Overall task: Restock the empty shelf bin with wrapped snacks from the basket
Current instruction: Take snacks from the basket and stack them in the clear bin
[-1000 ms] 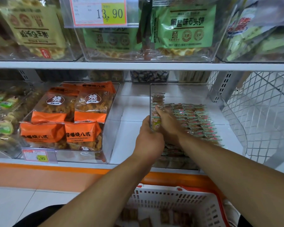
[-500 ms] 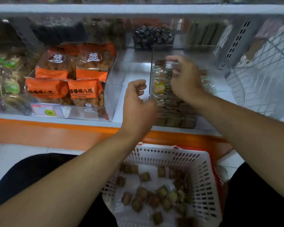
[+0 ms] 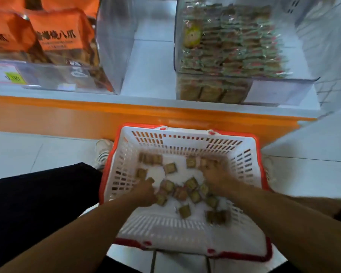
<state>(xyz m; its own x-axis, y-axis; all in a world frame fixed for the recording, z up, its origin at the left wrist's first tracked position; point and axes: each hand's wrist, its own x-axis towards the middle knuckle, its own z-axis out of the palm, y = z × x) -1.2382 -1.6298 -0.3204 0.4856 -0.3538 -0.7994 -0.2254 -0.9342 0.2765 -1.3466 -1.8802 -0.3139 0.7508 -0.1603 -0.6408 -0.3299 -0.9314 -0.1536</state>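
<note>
Shop floor, basket (image 3: 187, 141), blurred hands' fingers (image 3: 206, 175)

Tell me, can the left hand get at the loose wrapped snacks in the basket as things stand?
Probably yes: the left hand is already down inside the open basket, at the wrapped snacks, with nothing covering them.

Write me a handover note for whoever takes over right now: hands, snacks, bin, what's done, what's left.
Left hand: down in the basket, fingers curled among the snacks; the blur hides whether it grips one.
Right hand: also in the basket, over the snacks; grip unclear.
Bin: on the shelf directly above the basket, already holding many rows of stacked snacks.
Done: most of the bin is filled.
Left: roughly two dozen loose snacks on the basket floor need to go into the bin.
</note>
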